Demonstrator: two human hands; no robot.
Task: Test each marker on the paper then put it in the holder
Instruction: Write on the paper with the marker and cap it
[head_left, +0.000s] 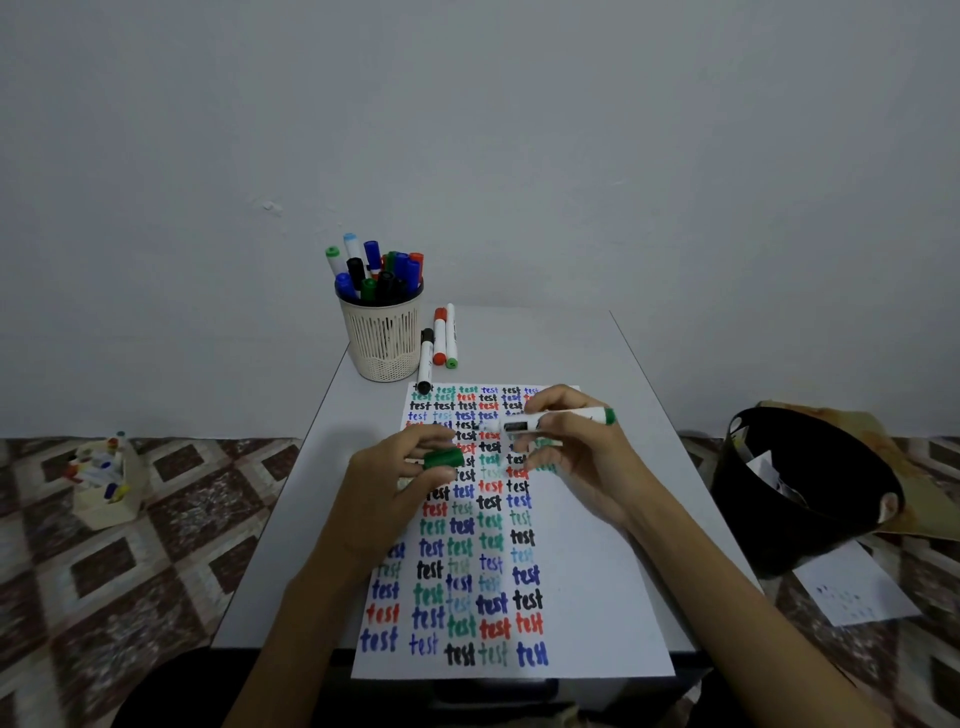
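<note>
A white paper sheet (587, 582) covered with coloured "test" words lies on the small white table (540, 343). My right hand (576, 447) grips a green marker (561, 420) held level above the paper, its tip pointing left. Its green cap (443, 459) is off, pinched by the fingers of my left hand (400, 483). A cream mesh holder (383, 338) at the table's far left corner is packed with several capped markers. Three markers lie beside it: black (425, 361), red (440, 336) and green (451, 336).
A black bin (800, 488) with paper scraps stands on the floor to the right, a loose sheet (852, 587) in front of it. A small box of markers (106, 480) sits on the patterned floor to the left. A bare wall rises behind the table.
</note>
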